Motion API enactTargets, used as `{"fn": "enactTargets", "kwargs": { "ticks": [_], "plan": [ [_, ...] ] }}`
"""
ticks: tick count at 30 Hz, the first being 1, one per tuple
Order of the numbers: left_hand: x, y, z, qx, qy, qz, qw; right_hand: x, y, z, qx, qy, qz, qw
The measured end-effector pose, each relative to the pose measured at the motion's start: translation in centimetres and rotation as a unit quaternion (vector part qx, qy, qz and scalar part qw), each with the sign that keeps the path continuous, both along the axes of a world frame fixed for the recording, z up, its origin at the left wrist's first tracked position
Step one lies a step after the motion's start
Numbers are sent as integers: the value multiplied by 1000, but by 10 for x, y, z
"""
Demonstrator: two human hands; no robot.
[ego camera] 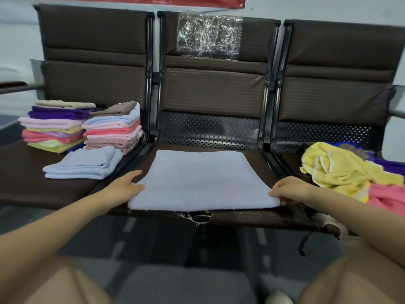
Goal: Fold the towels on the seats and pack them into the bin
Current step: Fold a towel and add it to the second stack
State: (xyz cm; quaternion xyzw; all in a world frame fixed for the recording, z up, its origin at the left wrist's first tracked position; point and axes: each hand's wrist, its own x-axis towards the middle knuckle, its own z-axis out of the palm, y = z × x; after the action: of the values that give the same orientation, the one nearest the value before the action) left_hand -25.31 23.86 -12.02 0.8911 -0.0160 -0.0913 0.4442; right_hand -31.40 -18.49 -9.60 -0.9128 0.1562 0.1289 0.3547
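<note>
While I hold the pale blue towel (pixel 201 181) flat on the middle seat (pixel 258 159), its near edge doubled over, my left hand (pixel 125 185) rests at its left corner with fingers extended and close together. My right hand (pixel 289 190) pinches the right corner between curled fingers and thumb. On the left seat (pixel 19 172) stand two stacks of folded towels (pixel 83 126), with one more folded blue towel (pixel 85 164) lying just in front of them. Unfolded towels (pixel 346 172), yellow, pink and purple, lie heaped on the right seat. No bin is in view, so I judge folding well advanced and packing not begun.
</note>
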Motion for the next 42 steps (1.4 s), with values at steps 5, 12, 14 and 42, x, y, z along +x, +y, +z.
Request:
{"fn": "enactTargets", "kwargs": {
  "ticks": [5,12,14,42],
  "plan": [
    [-9,6,-7,92,-26,-30,995,-2,7,-9,-186,1,64,980],
    [-18,10,-7,215,-33,-48,975,-5,50,-11,-217,-169,231,933],
    [-19,8,-4,268,-68,-73,958,-7,73,-16,-176,-165,304,922],
    [-4,-56,-31,184,-321,-397,840,70,125,-35,43,-72,387,918]
  ]
}}
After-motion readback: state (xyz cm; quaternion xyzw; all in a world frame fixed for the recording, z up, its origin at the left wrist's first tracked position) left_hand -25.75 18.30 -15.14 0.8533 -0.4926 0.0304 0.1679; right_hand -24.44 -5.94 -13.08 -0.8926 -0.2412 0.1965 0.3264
